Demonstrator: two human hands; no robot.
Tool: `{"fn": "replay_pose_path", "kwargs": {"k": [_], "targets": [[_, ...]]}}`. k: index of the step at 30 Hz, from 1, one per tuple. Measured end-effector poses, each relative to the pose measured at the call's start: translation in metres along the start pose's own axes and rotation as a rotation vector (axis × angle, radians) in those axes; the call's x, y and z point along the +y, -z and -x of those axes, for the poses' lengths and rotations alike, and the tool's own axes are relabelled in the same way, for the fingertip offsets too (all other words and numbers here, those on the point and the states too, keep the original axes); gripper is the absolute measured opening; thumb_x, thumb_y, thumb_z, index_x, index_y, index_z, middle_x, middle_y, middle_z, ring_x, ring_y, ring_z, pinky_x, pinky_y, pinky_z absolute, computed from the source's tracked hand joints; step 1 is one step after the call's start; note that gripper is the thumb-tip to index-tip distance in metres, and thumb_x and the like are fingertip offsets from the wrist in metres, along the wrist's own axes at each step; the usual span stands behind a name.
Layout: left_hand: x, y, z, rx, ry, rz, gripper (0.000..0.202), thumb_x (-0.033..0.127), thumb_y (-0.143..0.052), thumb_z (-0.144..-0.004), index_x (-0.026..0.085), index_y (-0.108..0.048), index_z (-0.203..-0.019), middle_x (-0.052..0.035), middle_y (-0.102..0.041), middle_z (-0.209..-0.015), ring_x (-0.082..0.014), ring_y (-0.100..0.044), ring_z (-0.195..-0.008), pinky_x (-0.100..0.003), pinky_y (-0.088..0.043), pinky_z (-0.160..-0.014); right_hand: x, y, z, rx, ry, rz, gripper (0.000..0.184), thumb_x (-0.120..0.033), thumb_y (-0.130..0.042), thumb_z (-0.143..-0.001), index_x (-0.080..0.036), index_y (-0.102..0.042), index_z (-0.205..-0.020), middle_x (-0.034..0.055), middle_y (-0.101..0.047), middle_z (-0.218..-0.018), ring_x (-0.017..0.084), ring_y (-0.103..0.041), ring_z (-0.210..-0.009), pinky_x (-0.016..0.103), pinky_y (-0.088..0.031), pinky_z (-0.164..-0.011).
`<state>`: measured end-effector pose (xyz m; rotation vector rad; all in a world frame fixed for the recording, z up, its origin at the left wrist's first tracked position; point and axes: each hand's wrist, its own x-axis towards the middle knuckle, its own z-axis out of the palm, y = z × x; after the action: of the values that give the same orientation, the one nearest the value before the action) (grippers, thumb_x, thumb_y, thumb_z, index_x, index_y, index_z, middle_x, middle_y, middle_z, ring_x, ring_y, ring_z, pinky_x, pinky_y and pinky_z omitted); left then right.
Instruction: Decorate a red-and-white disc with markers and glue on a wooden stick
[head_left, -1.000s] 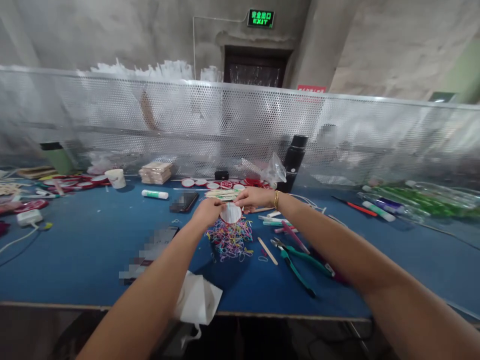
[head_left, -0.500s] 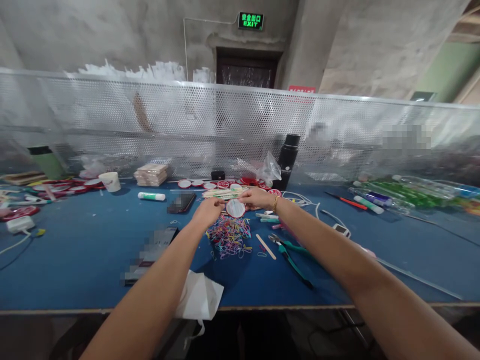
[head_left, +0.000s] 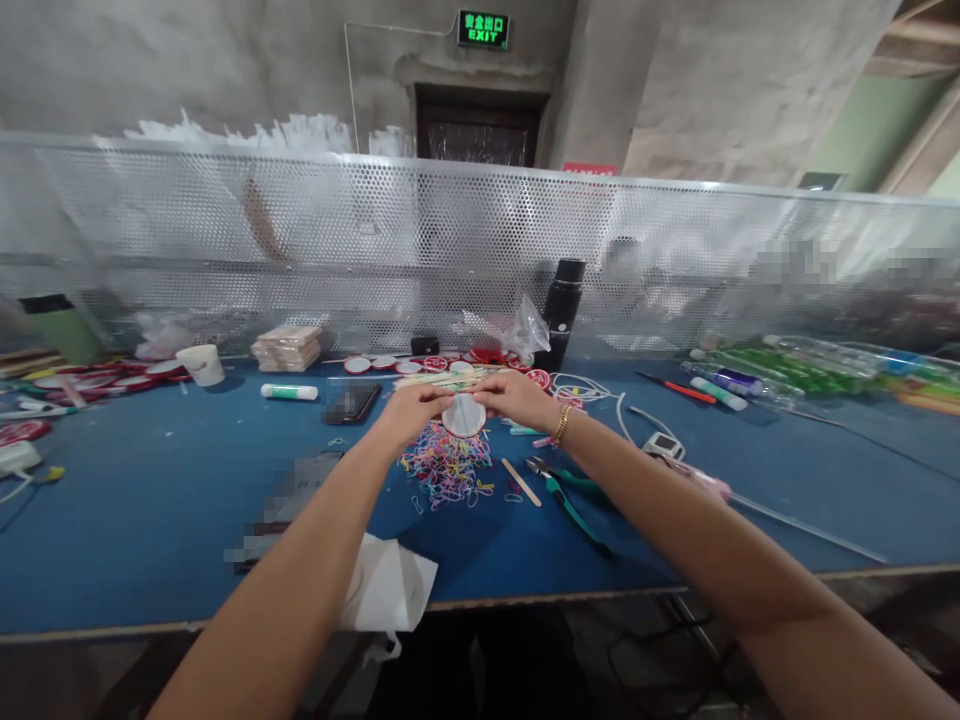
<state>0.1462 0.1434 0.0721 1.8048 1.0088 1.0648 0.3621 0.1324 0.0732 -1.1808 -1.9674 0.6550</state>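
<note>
Both my hands meet over the middle of the blue table (head_left: 150, 500). My left hand (head_left: 409, 408) and my right hand (head_left: 514, 398) are closed on the two sides of a round white disc with a red rim (head_left: 463, 417), held just above a pile of small coloured rubber bands (head_left: 446, 468). A gold bracelet sits on my right wrist. A bundle of wooden sticks (head_left: 435, 380) lies just behind my hands.
Green-handled pliers (head_left: 570, 500) and a flat wooden stick (head_left: 520, 482) lie right of the pile. A phone (head_left: 352, 402), a glue stick (head_left: 289, 392), a black flask (head_left: 559, 315), more red-rimmed discs (head_left: 405, 364) and a perforated metal screen (head_left: 225, 240) stand behind. White cloth (head_left: 386, 590) hangs at the near edge.
My right hand has come in from behind the disc to grip its right side. The camera has swung to the right, so everything sits further left in view.
</note>
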Motion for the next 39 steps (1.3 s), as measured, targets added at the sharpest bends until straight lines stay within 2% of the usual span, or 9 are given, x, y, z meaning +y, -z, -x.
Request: {"fn": "replay_pose_path", "kwargs": {"k": [3, 10, 13, 16, 20, 23, 32, 39], "targets": [[-0.001, 0.0, -0.001, -0.036, -0.01, 0.001, 0.023, 0.032, -0.073, -0.069, 0.016, -0.076, -0.085, -0.0047, -0.074, -0.081, -0.0159, -0.062, -0.073, -0.03, -0.048, -0.075, 0.001, -0.004, 0.004, 0.046, 0.012, -0.001, 0.025, -0.033, -0.06, -0.085, -0.016, -0.075, -0.096, -0.0007, -0.063, -0.062, 0.011, -0.054, -0.056, 0.022, -0.04, -0.054], [-0.004, -0.003, -0.002, 0.022, -0.01, -0.046, 0.02, 0.025, -0.072, -0.069, 0.016, -0.071, -0.087, -0.0035, -0.071, -0.077, -0.0146, -0.062, -0.07, -0.029, -0.047, -0.071, 0.003, -0.017, 0.016, 0.175, 0.06, -0.061, 0.026, -0.034, -0.064, -0.081, -0.016, -0.07, -0.099, 0.002, -0.067, -0.073, 0.013, -0.06, -0.062, 0.024, -0.047, -0.059], [-0.003, -0.005, -0.001, 0.084, -0.076, -0.156, 0.018, 0.024, -0.073, -0.069, 0.017, -0.07, -0.086, -0.0022, -0.07, -0.077, -0.0143, -0.061, -0.071, -0.027, -0.045, -0.07, 0.007, -0.025, 0.022, 0.253, 0.082, -0.036, 0.021, -0.03, -0.066, -0.079, -0.016, -0.067, -0.094, 0.0032, -0.069, -0.077, 0.014, -0.062, -0.066, 0.025, -0.049, -0.063], [-0.003, -0.007, 0.0, 0.066, -0.142, -0.3, 0.013, 0.028, -0.072, -0.071, 0.018, -0.074, -0.08, -0.002, -0.071, -0.08, -0.0162, -0.062, -0.075, -0.028, -0.045, -0.073, 0.009, -0.03, 0.028, 0.328, 0.091, 0.017, 0.016, -0.029, -0.064, -0.08, -0.016, -0.067, -0.09, 0.0042, -0.07, -0.078, 0.014, -0.062, -0.067, 0.025, -0.049, -0.064], [-0.002, -0.01, 0.001, 0.093, -0.174, -0.47, 0.016, 0.029, -0.069, -0.075, 0.021, -0.078, -0.085, -0.0031, -0.073, -0.087, -0.0186, -0.064, -0.083, -0.029, -0.044, -0.077, 0.004, -0.034, 0.032, 0.375, 0.126, 0.064, 0.013, -0.027, -0.062, -0.081, -0.017, -0.066, -0.089, 0.0037, -0.069, -0.076, 0.015, -0.062, -0.067, 0.026, -0.048, -0.065], [0.002, -0.01, 0.002, 0.134, -0.166, -0.517, 0.015, 0.029, -0.068, -0.077, 0.021, -0.079, -0.083, -0.0033, -0.074, -0.092, -0.019, -0.064, -0.088, -0.029, -0.044, -0.08, -0.001, -0.036, 0.032, 0.411, 0.138, 0.113, 0.008, -0.025, -0.062, -0.081, -0.018, -0.064, -0.086, 0.0024, -0.068, -0.074, 0.014, -0.061, -0.067, 0.026, -0.047, -0.066], [0.005, -0.011, 0.003, 0.172, -0.116, -0.489, 0.016, 0.032, -0.066, -0.078, 0.02, -0.075, -0.073, -0.0024, -0.073, -0.083, -0.0186, -0.063, -0.084, -0.028, -0.044, -0.075, -0.003, -0.043, 0.033, 0.425, 0.173, 0.158, 0.004, -0.023, -0.061, -0.084, -0.02, -0.063, -0.086, 0.0025, -0.068, -0.078, 0.016, -0.061, -0.073, 0.027, -0.047, -0.07], [0.007, -0.01, 0.004, 0.184, -0.205, -0.542, 0.021, 0.033, -0.061, -0.077, 0.019, -0.069, -0.064, -0.0022, -0.068, -0.076, -0.0177, -0.06, -0.08, -0.027, -0.041, -0.071, -0.001, -0.046, 0.032, 0.407, 0.167, 0.075, 0.007, -0.026, -0.061, -0.085, -0.02, -0.063, -0.087, 0.0033, -0.069, -0.081, 0.016, -0.063, -0.075, 0.028, -0.05, -0.074]]}}
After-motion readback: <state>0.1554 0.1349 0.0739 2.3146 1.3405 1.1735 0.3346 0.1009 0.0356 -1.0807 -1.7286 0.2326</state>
